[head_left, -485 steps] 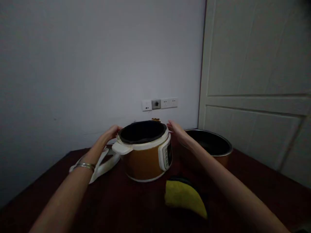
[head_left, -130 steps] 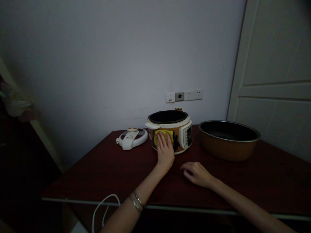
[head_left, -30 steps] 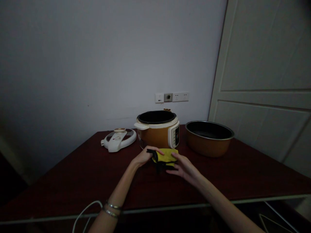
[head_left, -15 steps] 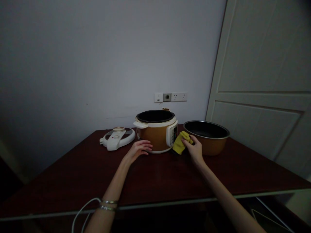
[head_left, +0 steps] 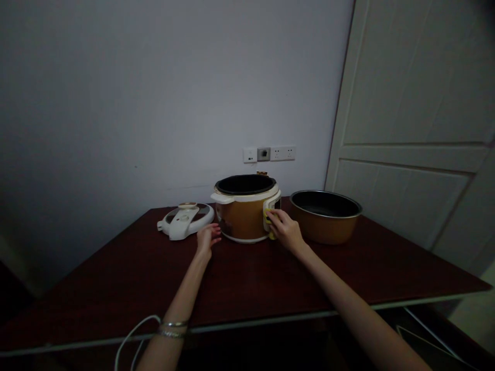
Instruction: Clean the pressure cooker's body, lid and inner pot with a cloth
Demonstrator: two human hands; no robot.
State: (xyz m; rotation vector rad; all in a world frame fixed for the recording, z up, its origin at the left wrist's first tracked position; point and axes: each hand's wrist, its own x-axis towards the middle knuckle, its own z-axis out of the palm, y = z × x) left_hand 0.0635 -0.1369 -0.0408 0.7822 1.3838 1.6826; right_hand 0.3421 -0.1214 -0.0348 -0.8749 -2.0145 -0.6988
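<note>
An orange-brown electric cooker base point(head_left: 243, 219) with a white rim and a black interior stands uncovered on the dark red table point(head_left: 247, 288). My right hand point(head_left: 285, 226) pinches a yellow cloth point(head_left: 271, 235) against the white control panel on the cooker's right side, hiding most of the cloth and part of the panel. Just left of the cooker's lower wall is my left hand point(head_left: 208, 238), fingers apart and holding nothing; whether a fingertip touches the cooker I cannot tell.
A white cooker lid point(head_left: 185, 220) lies on the table at the left. To the right stands a matching orange-brown pot point(head_left: 328, 226) with a dark inside. Wall sockets point(head_left: 282, 153) are behind the cooker. A white cable point(head_left: 126, 337) hangs by the table's front edge, near my left forearm.
My right hand has brought the yellow cloth leftward onto the control panel. The left hand has drawn back to the left from the cooker's front. The view has shifted slightly.
</note>
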